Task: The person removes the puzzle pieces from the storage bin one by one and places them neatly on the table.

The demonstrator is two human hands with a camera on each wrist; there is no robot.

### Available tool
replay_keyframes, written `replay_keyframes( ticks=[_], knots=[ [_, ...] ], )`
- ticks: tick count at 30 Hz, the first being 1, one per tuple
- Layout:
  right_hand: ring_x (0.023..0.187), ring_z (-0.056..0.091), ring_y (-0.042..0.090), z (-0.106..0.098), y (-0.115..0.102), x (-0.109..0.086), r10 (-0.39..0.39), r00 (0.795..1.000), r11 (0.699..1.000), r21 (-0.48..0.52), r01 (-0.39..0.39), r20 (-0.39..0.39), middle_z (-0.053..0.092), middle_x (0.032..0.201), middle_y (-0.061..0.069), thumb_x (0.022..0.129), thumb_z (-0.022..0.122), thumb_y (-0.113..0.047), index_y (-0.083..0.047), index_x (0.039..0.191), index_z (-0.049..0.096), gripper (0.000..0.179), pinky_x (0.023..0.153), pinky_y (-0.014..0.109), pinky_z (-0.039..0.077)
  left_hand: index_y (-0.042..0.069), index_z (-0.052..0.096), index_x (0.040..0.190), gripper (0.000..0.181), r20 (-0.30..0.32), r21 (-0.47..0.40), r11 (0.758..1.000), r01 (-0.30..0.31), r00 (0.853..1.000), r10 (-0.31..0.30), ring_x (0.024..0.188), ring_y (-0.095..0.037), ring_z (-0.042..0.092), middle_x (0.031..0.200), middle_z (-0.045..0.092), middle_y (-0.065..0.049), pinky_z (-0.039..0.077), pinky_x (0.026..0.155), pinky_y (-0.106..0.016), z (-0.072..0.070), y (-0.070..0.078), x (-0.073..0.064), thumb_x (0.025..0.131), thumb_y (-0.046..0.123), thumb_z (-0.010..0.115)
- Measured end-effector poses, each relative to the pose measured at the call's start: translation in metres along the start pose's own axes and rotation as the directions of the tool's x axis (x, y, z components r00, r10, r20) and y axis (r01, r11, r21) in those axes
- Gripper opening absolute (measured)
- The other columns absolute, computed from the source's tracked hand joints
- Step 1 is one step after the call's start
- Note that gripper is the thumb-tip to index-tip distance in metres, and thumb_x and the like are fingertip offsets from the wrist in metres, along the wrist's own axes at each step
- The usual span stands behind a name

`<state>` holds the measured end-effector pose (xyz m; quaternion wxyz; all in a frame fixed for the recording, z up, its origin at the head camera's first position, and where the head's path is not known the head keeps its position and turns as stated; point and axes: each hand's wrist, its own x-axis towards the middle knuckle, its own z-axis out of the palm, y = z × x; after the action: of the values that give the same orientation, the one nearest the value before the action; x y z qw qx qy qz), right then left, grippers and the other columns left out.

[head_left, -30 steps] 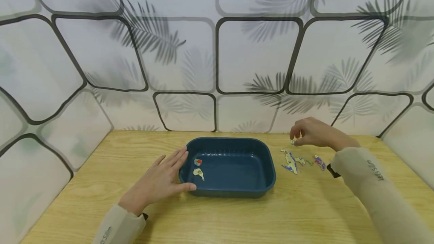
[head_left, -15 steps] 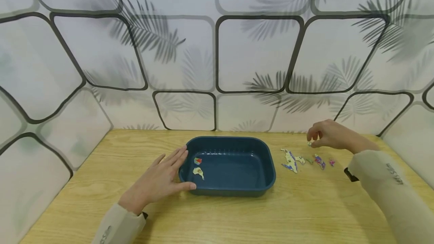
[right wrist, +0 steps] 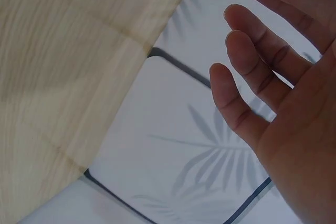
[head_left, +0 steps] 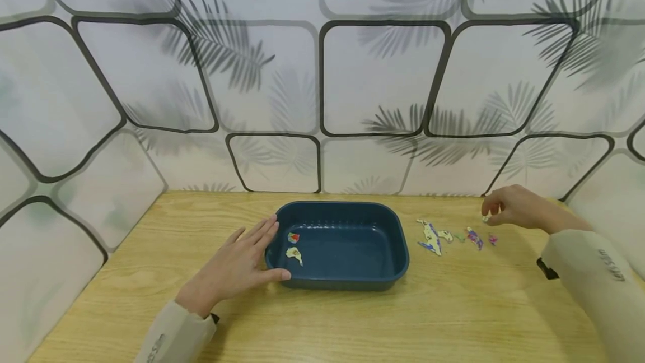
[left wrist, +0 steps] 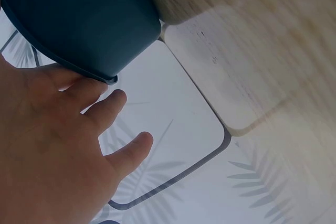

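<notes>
My left hand (head_left: 234, 265) rests on the left end of a dark blue tub (head_left: 340, 284), its fingers extended along the rim. Inside the tub lie a red-and-green flat piece (head_left: 294, 237) and a cream cutout (head_left: 294, 255). Over the table's right side, my right hand (head_left: 521, 209) pinches a small pale piece (head_left: 486, 218) between thumb and fingertips. Below that hand are a pink piece (head_left: 492, 238), a purple patterned piece (head_left: 474, 238) and a small green one (head_left: 459, 237). A larger cream-and-blue cutout (head_left: 430, 238) sits closer to the tub, beside a small cream piece (head_left: 445, 235).
The wooden table (head_left: 322, 324) meets a patterned wall (head_left: 373, 83) at the back and on both sides. In the left wrist view, the tub's outer wall (left wrist: 94, 24) stands near that wall covering.
My right hand has moved rightward, past the row of pieces, still pinching the pale piece. The pink piece has come into view from behind the sleeve. The left hand stays on the tub.
</notes>
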<state>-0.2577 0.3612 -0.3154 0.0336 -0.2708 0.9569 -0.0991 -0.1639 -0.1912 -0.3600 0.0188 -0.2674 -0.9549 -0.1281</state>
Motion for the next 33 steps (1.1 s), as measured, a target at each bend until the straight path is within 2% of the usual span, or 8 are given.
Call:
replay_keyframes(
  ticks=[13, 19, 25, 33],
  knots=[
    [0.073, 0.051, 0.007, 0.012, 0.027, -0.018, 0.072, 0.996, 0.997, 0.021, -0.073, 0.047, 0.061, 0.081, -0.008, 0.086, 0.078, -0.012, -0.006, 0.089, 0.073, 0.008, 0.063, 0.033, 0.047, -0.005, 0.034, 0.155, 0.098, 0.000, 0.008, 1.000, -0.002, 1.000, 0.002, 0.149, -0.035, 0.029, 0.165, 0.025, -0.016, 0.025, 0.114, -0.066, 0.000, 0.000, 0.001, 0.093, 0.068, 0.056],
    [0.071, 0.049, 0.004, 0.021, 0.039, -0.023, 0.053, 0.998, 0.998, 0.038, -0.055, 0.042, 0.059, 0.079, -0.010, 0.084, 0.078, -0.012, -0.007, 0.086, 0.072, 0.008, 0.061, 0.030, 0.046, -0.005, 0.033, 0.155, 0.099, 0.002, 0.010, 1.000, -0.001, 1.000, 0.001, 0.149, -0.035, 0.029, 0.165, 0.024, -0.015, 0.024, 0.114, -0.066, 0.000, 0.000, 0.001, 0.093, 0.068, 0.056],
    [0.070, 0.047, 0.003, 0.026, 0.044, -0.028, 0.088, 0.994, 0.994, 0.064, -0.092, 0.063, 0.058, 0.078, -0.011, 0.085, 0.078, -0.015, -0.013, 0.083, 0.070, 0.008, 0.061, 0.029, 0.044, -0.005, 0.034, 0.155, 0.098, -0.009, 0.015, 1.000, -0.002, 1.000, 0.002, 0.149, -0.035, 0.029, 0.165, 0.025, -0.015, 0.025, 0.114, -0.066, -0.001, 0.000, 0.000, 0.093, 0.068, 0.056],
    [0.067, 0.044, 0.002, 0.031, 0.048, -0.034, 0.105, 0.993, 0.992, 0.067, -0.109, 0.053, 0.055, 0.074, -0.013, 0.085, 0.077, -0.016, -0.018, 0.077, 0.064, 0.015, 0.060, 0.028, 0.042, -0.005, 0.034, 0.155, 0.099, -0.010, 0.010, 1.000, -0.002, 1.000, 0.002, 0.149, -0.034, 0.028, 0.165, 0.024, -0.015, 0.025, 0.114, -0.066, 0.000, 0.000, 0.000, 0.093, 0.068, 0.056]
  ],
)
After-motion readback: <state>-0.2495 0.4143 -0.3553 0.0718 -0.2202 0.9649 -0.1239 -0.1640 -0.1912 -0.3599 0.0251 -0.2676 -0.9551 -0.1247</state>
